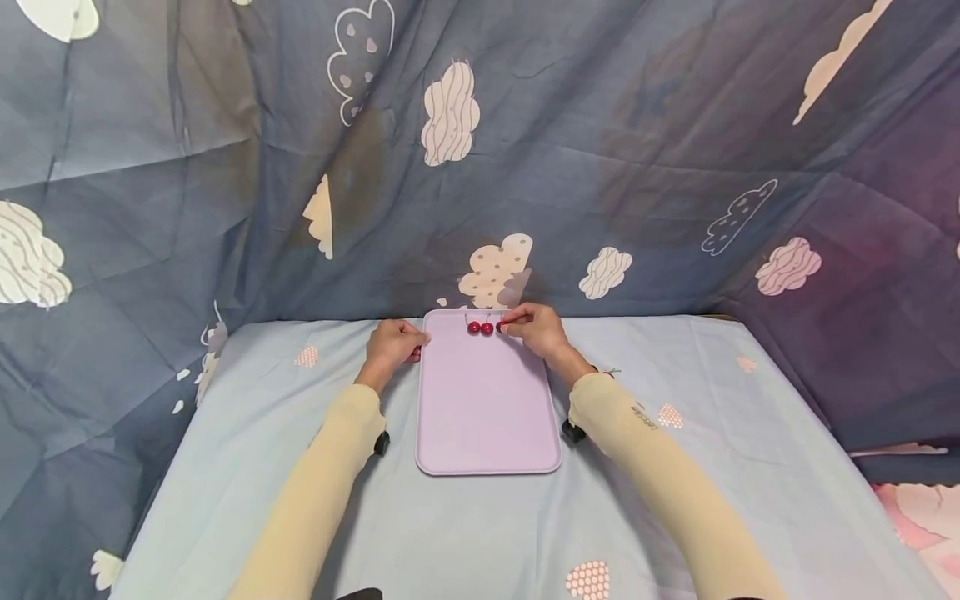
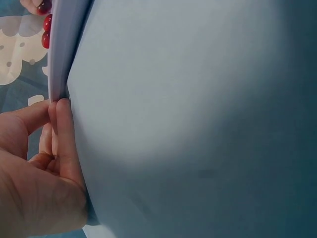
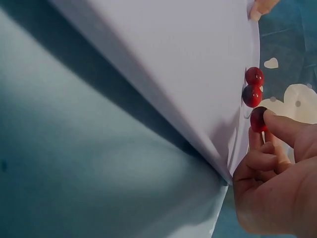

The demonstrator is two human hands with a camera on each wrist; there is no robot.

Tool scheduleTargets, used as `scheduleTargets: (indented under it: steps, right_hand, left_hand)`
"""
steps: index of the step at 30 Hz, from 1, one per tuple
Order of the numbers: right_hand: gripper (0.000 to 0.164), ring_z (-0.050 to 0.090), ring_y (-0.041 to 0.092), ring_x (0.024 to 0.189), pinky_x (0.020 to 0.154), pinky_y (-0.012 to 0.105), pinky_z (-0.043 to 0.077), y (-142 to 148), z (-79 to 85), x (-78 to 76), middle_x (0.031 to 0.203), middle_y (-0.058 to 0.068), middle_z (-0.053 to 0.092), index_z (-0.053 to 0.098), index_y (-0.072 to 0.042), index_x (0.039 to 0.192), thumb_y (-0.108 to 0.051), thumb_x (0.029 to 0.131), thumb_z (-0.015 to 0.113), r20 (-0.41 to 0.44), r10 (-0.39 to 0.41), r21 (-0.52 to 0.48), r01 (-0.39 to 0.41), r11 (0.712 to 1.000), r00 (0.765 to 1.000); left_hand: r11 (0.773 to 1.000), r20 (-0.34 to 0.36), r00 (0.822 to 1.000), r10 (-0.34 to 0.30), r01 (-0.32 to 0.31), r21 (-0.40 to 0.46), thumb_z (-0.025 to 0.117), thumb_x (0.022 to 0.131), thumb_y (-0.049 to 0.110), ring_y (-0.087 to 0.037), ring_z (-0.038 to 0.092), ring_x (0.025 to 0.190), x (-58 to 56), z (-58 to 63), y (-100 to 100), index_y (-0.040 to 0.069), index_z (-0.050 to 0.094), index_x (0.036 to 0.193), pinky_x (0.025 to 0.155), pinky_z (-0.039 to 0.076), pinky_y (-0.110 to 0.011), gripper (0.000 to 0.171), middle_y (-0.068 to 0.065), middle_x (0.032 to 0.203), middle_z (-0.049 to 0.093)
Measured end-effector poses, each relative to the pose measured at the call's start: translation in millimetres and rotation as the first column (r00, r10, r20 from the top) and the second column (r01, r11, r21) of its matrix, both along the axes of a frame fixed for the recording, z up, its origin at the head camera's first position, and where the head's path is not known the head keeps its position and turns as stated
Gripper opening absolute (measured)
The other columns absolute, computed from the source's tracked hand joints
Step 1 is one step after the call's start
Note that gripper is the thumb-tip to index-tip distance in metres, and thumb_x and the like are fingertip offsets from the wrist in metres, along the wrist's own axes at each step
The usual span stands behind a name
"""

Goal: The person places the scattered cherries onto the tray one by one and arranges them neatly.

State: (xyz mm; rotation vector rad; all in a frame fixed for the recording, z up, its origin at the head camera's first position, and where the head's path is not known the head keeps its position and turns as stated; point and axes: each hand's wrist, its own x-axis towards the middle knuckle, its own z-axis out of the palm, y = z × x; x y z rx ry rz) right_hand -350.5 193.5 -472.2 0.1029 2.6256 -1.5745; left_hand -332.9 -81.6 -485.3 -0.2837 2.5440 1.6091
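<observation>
A flat lilac tray (image 1: pixel 486 408) lies lengthwise on the cloth. Two red cherries (image 1: pixel 480 328) with thin stems sit side by side along its far rim. Just right of them, my right hand (image 1: pixel 538 329) pinches a third cherry (image 3: pixel 258 119) between thumb and fingers, over the tray's far right corner. My left hand (image 1: pixel 392 346) holds the tray's far left edge; in the left wrist view its thumb and fingers (image 2: pixel 66 134) meet at the rim. Something small and dark red (image 1: pixel 415 354) shows beneath the left hand, too hidden to make out.
A pale blue cloth (image 1: pixel 637 500) with printed hearts covers the table. Behind its far edge hangs a dark curtain (image 1: pixel 405 208) with cloud prints, and it continues down both sides. Black wrist cameras (image 1: pixel 573 431) sit under the cream sleeves.
</observation>
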Motion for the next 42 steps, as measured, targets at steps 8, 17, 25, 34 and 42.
scheduleTargets:
  steps: [8, 17, 25, 34, 42]
  right_hand:
    - [0.014, 0.064, 0.015, 0.083, 0.065, 0.021, 0.048, -4, 0.7, -0.8, 0.097, 0.006, 0.072, 0.071, -0.012, 0.096, -0.012, 0.082, 0.074, -0.006, 0.027, 0.116, -0.026, 0.993, 1.0]
    - [0.013, 0.063, 0.017, 0.081, 0.061, 0.024, 0.05, -4, 1.1, 0.5, 0.096, 0.005, 0.071, 0.07, -0.013, 0.096, -0.013, 0.084, 0.073, 0.0, 0.013, 0.158, -0.013, 0.987, 1.0]
    - [0.013, 0.064, 0.021, 0.076, 0.054, 0.026, 0.052, -3, 0.3, 3.9, 0.095, 0.004, 0.07, 0.068, -0.016, 0.097, -0.019, 0.085, 0.073, -0.011, 0.007, 0.156, -0.005, 0.988, 1.0]
    - [0.02, 0.07, 0.031, 0.082, 0.061, 0.046, 0.057, 2, 19.7, 15.1, 0.1, 0.008, 0.068, 0.068, -0.011, 0.105, -0.02, 0.087, 0.07, -0.06, 0.004, 0.063, 0.0, 0.998, 0.998]
    - [0.024, 0.069, 0.036, 0.086, 0.059, 0.041, 0.056, 21, 52.9, 50.3, 0.102, 0.007, 0.069, 0.068, -0.013, 0.105, -0.031, 0.088, 0.069, -0.104, -0.021, -0.045, 0.017, 0.999, 0.994]
  left_hand:
    - [1.0, -0.012, 1.0, 0.008, -0.008, -0.007, 0.075, 0.081, 0.023, -0.009, 0.061, 0.057, 1.3, 1.0, 1, 0.007, 0.068, 0.085, 0.055, 0.055, -0.022, 0.018, -0.003, 0.072, 0.066]
    - [1.0, -0.01, 1.0, -0.006, 0.005, -0.01, 0.075, 0.081, 0.025, -0.009, 0.064, 0.055, 0.6, 1.5, 2, 0.009, 0.069, 0.084, 0.056, 0.055, -0.023, 0.017, -0.003, 0.068, 0.066]
    - [1.0, 0.012, 1.0, -0.005, 0.005, -0.025, 0.076, 0.08, 0.026, -0.008, 0.063, 0.053, 0.9, 1.3, 6, 0.01, 0.069, 0.082, 0.053, 0.053, -0.021, 0.018, -0.002, 0.066, 0.066]
    - [1.0, 0.0, 1.0, -0.003, 0.003, -0.02, 0.076, 0.08, 0.025, -0.01, 0.064, 0.053, 0.4, 2.1, 2, 0.009, 0.069, 0.083, 0.055, 0.054, -0.023, 0.018, -0.001, 0.064, 0.064]
    - [1.0, 0.012, 1.0, 0.001, 0.0, -0.024, 0.075, 0.081, 0.025, -0.008, 0.063, 0.052, -3.2, 0.2, -2, 0.009, 0.07, 0.083, 0.054, 0.055, -0.022, 0.017, -0.001, 0.065, 0.064]
